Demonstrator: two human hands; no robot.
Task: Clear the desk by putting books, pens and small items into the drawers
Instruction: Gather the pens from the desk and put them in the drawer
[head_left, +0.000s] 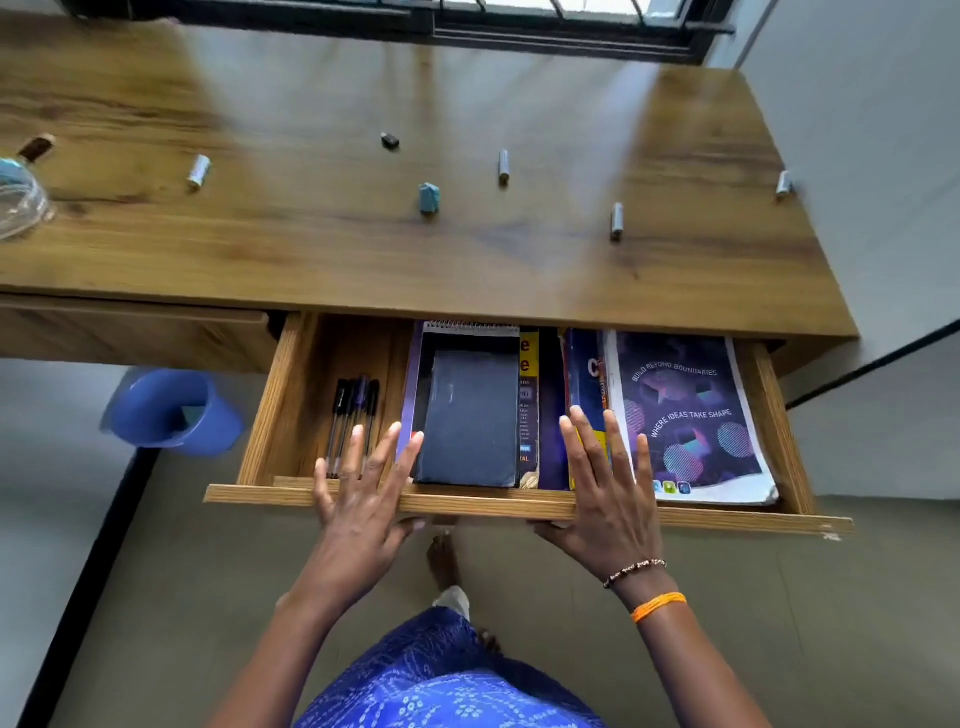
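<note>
Both hands are seen over the front rail of the open drawer (467, 506). The left hand (361, 512) is spread wide, fingers straight, thumb tucked under the rail; nothing is held. The right hand (610, 506) is likewise flat and spread, thumb below the rail, holding nothing. Whether the palms press on the rail cannot be told. Inside the drawer, pens (353, 415) lie in a bundle at the left, long axes running front to back, just beyond the left fingertips. A dark notebook (470, 421) lies on a spiral pad between the two hands; more books stand on edge beside it, and a purple magazine (685, 415) lies flat at the right. Books and pens are judged already stowed. Beyond, on the counter (311, 249), small items are left: a blue eraser (429, 198) near the middle, a small dark block (389, 141) farther back, and several short pale cylinders, one at the left (198, 170), one at centre (503, 165), one right of centre (616, 220), one at the far right edge (783, 183). Their identity is too blurred to tell. A brown item (36, 147) and a glass bowl (21, 200) sit at the far left. The eraser lies straight ahead of and beyond both hands, about equally near to each; the right-of-centre cylinder, long axis front to back, is nearer the right hand. A reach forward over the open drawer is judged the next need.
</note>
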